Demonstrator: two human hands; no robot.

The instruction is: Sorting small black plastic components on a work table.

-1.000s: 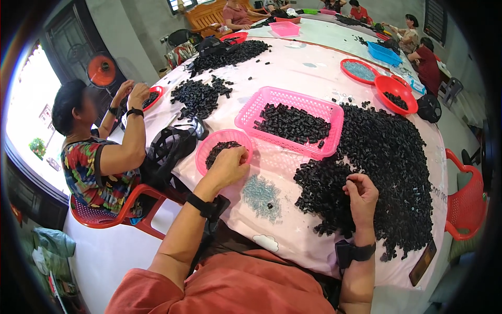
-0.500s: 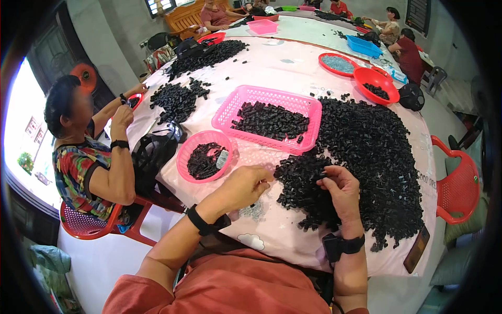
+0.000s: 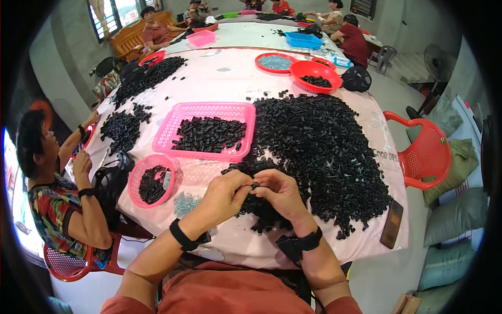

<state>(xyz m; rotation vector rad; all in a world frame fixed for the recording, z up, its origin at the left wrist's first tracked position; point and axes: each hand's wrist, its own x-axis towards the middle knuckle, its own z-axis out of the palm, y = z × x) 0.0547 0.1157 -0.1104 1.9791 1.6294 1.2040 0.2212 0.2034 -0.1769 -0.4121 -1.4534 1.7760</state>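
Cloth-covered desk (image 3: 209, 83): 2 hands (image 3: 285, 196) meet at centre, fingertips pinching 1 small dark part (image 3: 254, 186); black pile (image 3: 324, 152) lies at 2 o'clock from it. Slackened pinch could drop the part among look-alikes, losing it.

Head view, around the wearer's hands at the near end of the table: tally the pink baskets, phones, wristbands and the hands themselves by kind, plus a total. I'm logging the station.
Pink baskets: 2
Phone: 1
Wristbands: 2
Wearer's hands: 2
Total: 7
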